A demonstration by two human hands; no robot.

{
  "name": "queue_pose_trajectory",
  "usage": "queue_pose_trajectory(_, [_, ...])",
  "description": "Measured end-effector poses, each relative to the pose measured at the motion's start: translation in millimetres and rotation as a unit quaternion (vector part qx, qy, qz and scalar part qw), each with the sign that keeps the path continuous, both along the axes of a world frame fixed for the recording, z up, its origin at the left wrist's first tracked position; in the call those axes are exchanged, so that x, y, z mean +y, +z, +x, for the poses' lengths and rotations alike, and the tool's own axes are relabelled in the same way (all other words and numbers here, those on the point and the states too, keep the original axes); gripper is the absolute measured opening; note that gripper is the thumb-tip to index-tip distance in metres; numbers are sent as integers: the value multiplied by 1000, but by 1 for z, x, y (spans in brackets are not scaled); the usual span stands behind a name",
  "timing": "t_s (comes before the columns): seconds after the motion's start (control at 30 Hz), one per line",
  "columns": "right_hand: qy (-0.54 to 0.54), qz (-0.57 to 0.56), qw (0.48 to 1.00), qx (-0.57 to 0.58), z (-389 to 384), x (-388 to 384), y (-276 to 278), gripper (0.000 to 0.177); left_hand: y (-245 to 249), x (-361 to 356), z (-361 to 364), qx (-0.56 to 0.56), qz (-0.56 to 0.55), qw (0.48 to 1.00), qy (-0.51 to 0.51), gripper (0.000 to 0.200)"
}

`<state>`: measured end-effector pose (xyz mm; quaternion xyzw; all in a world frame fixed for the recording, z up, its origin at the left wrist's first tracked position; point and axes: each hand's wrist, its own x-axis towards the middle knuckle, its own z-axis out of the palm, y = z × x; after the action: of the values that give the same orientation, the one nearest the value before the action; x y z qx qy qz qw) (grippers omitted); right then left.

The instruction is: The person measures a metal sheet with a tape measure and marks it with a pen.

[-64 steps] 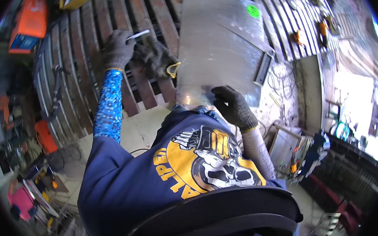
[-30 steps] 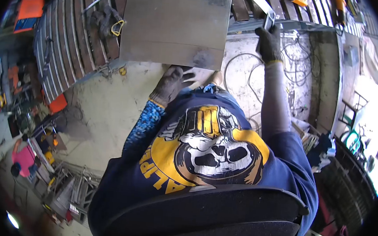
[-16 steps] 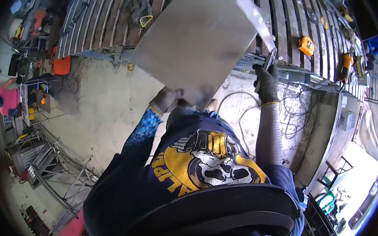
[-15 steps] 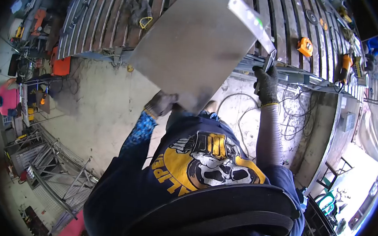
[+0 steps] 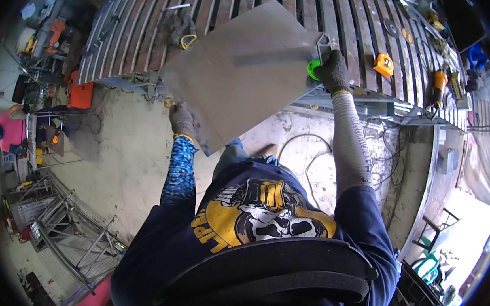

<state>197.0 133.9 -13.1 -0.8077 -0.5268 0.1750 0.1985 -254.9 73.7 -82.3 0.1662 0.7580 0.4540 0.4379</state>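
A flat grey metal sheet [image 5: 245,73] lies tilted across the front edge of the slatted bench, its near corner jutting out over my legs. My left hand [image 5: 181,119], in a dark grey work glove, is closed on the sheet's left edge. At the opposite edge, my gloved right hand [image 5: 334,73] grips a silver metal tool [image 5: 323,43] that has a bright green round part [image 5: 313,70] beside my fingers. My palm hides much of this tool, and its exact kind does not show.
On the slatted metal bench [image 5: 145,38] lie a pair of gloves [image 5: 179,32], an orange tape measure [image 5: 383,65] and a grinding disc [image 5: 390,28]. A yellow-orange power tool [image 5: 439,87] sits at the right. Cables [image 5: 308,137] cross the floor. A person in pink [image 5: 11,131] is at far left.
The sheet has turned and shifted left. My left hand has moved left and up along it. My right hand has risen toward the sheet, and the tool's long silver blade no longer shows.
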Motion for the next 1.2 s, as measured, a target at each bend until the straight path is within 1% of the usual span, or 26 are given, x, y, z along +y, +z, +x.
queue_pose_trajectory(0.03, [9,8,1000,-29,-2,3,-4,68,-14,2,-4,33,31,999,6,24])
queue_pose_trajectory(0.07, [15,12,999,-26,-3,3,-9,68,-27,1,-8,65,60,996,13,25])
queue_pose_trajectory(0.1, [28,41,998,-33,-7,-2,-9,64,-42,0,-12,145,87,986,-7,38])
queue_pose_trajectory(0.13, [40,68,996,-40,-11,-6,-6,62,-43,-2,-12,146,90,985,-2,38])
queue_pose_trajectory(0.17, [44,-1,999,-16,-14,-10,-3,65,-47,-7,-10,161,106,981,-10,37])
queue_pose_trajectory(0.2, [58,15,998,-22,-21,-18,4,64,-47,-12,-7,175,122,977,-17,37])
queue_pose_trajectory(0.23, [74,6,997,-36,-23,-22,9,63,-44,-17,-3,233,127,964,-22,37])
queue_pose_trajectory(0.3, [93,-7,994,-50,-19,-24,10,62,-35,-28,-2,231,126,964,-33,37])
queue_pose_trajectory(0.37, [100,7,994,-32,-4,-20,2,65,-29,-34,-3,228,122,965,-49,37])
queue_pose_trajectory(0.4, [87,-4,995,-42,6,-17,-3,73,-26,-36,-3,222,120,966,-64,36])
queue_pose_trajectory(0.47, [32,36,998,31,17,-25,-10,71,-17,-41,-4,218,114,967,-67,36])
queue_pose_trajectory(0.5, [-4,45,998,38,20,-27,-18,70,-12,-42,0,232,139,960,-80,36])
queue_pose_trajectory(0.53, [-8,66,998,-15,21,-28,-27,72,-11,-42,1,246,162,951,-92,36])
queue_pose_trajectory(0.6, [-19,-7,1000,13,22,-33,-29,76,-8,-42,-1,238,164,953,-94,36])
queue_pose_trajectory(0.63, [13,70,994,77,23,-32,-39,68,-5,-40,-1,259,151,948,-106,37])
queue_pose_trajectory(0.67, [10,69,994,79,24,-33,-41,68,-1,-39,1,279,139,942,-125,37])
queue_pose_trajectory(0.73, [40,48,994,95,19,-38,-17,57,-10,-33,-2,301,118,936,-137,38])
queue_pose_trajectory(0.8, [18,54,996,67,37,-36,-44,53,-19,-30,-1,272,115,947,-123,39])
queue_pose_trajectory(0.87, [-1,59,998,38,46,-41,-49,49,-13,-29,5,287,143,939,-122,39])
queue_pose_trajectory(0.93, [-2,66,997,37,39,-47,-30,46,-14,-25,4,303,172,930,-114,38])
queue_pose_trajectory(1.0, [12,67,997,37,44,-53,-30,43,-20,-23,-5,273,130,944,-135,37])
queue_pose_trajectory(1.07, [34,62,993,95,51,-69,-33,41,-17,-22,-8,274,133,941,-150,37])
queue_pose_trajectory(1.1, [33,87,982,164,45,-84,-24,39,-15,-22,-9,273,137,938,-162,37])
queue_pose_trajectory(1.13, [27,125,956,264,54,-94,-47,39,-12,-21,-9,273,134,940,-156,37])
queue_pose_trajectory(1.17, [14,138,948,285,51,-111,-42,37,-9,-19,-8,255,140,938,-186,38])
queue_pose_trajectory(1.2, [-1,145,935,322,57,-125,-56,39,-7,-17,-7,237,146,936,-216,39])
